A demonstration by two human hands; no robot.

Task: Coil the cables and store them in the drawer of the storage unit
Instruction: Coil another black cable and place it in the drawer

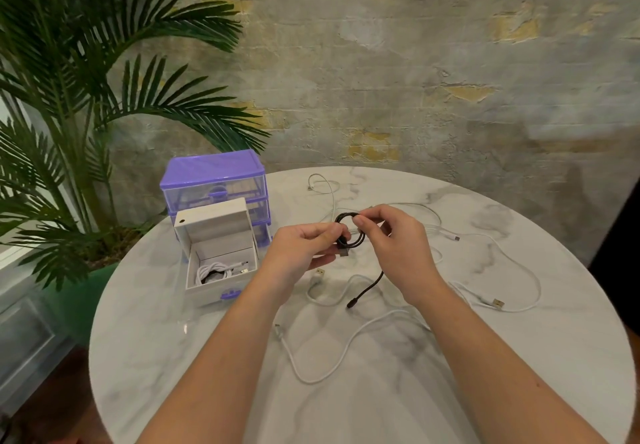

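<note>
Above the middle of the round marble table [173, 357], both hands hold a black cable [348, 232] wound into a small loop. My left hand [301, 249] pinches the loop's left side; my right hand [391, 239] pinches its top, and the cable's free end hangs down to a plug near the tabletop. The purple storage unit [213, 180] stands at the table's left. Its bottom drawer [221, 275] is pulled out, with a coiled white cable [216, 272] lying inside.
Several loose white cables [346, 343] sprawl over the table in front of and to the right of my hands, one reaching the far side. A palm plant [69, 97] stands left of the table. A rough plaster wall is behind.
</note>
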